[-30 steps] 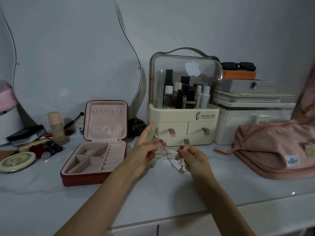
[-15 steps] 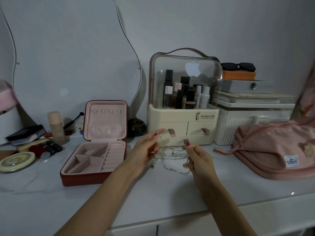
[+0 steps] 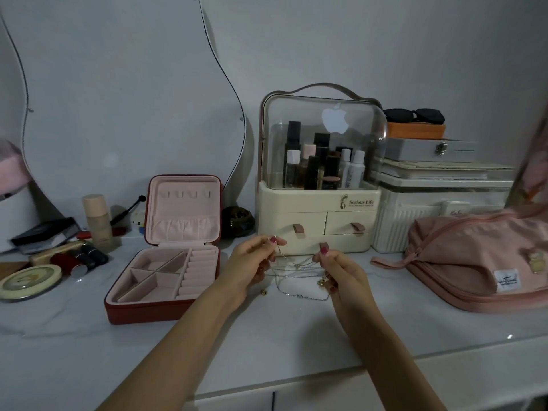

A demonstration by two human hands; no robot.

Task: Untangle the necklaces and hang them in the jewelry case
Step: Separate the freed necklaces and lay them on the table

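Tangled thin necklaces [image 3: 298,272], strands indistinguishable, pinched between left hand [image 3: 252,266] and right hand [image 3: 341,269].

Both forearms bare, no sleeves in view. L hand [image 3: 252,262] & R hand [image 3: 341,269]: dark red nail polish (glossy).

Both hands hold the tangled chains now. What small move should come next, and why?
Probably draw the left hand and right hand slowly apart: the necklaces cross between them in loops, and the jewelry case hooks are bare.
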